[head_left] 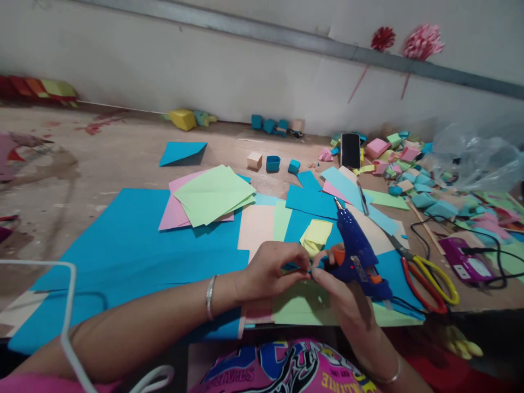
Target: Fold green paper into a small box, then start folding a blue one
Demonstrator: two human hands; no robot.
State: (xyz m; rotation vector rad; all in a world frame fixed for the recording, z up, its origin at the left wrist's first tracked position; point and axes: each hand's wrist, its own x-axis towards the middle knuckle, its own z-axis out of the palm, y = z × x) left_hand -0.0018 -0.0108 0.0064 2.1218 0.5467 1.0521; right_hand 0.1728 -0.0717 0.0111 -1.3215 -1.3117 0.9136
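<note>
My left hand (272, 270) is closed in a pinch on a small piece of blue paper (322, 264). My right hand (344, 297) meets it fingertip to fingertip, its thumb and fingers closed on the same piece. Much of the piece is hidden by the fingers. Right beside my right hand is a dark blue glue gun (355, 248) with an orange trigger, its nozzle pointing away from me and a small red light showing. A crumpled yellow paper piece (317, 236) lies just beyond my fingertips.
Blue sheets (143, 234) and a stack of green sheets (215, 194) cover the table. Scissors (428, 278) lie at right, near a purple power box (462, 259) with a black cord. Further back are a phone (350, 151), heaped paper pieces (421, 180) and small paper cubes (273, 163).
</note>
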